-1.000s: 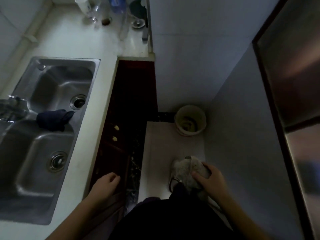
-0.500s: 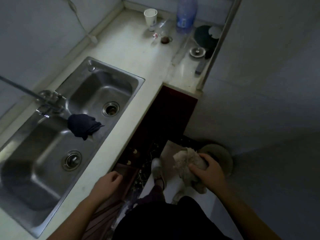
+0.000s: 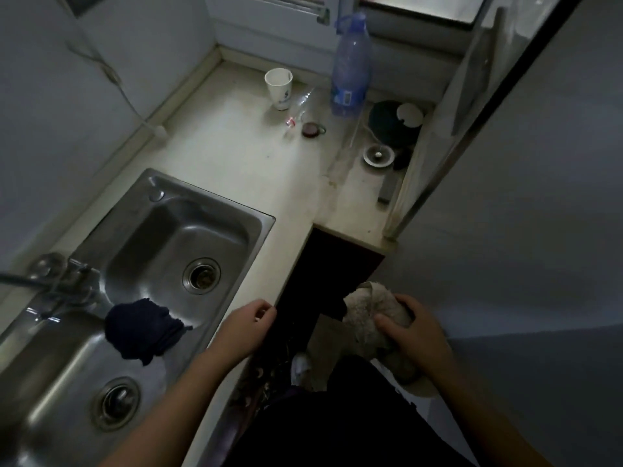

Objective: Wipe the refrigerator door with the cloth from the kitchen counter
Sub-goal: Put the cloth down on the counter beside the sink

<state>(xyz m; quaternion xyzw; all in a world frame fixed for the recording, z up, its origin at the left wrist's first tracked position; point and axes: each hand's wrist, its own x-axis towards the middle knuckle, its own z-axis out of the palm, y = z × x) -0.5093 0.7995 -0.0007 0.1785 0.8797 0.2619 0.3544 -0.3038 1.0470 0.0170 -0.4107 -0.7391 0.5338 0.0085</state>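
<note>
A crumpled off-white cloth is bunched in my right hand, which grips it from the right, low in front of my body and beside the dark cabinet front. My left hand hovers at the pale counter's front edge with its fingers loosely curled and nothing in them. A large flat grey surface fills the right side; I cannot tell whether it is the refrigerator.
A double steel sink is on the left, with a dark blue cloth draped over its divider and a faucet behind. A paper cup, a plastic bottle and small items stand at the counter's back.
The view has tilted up, bringing the counter's back and the window sill into sight. Both hands have risen slightly; my right hand still holds the off-white cloth.
</note>
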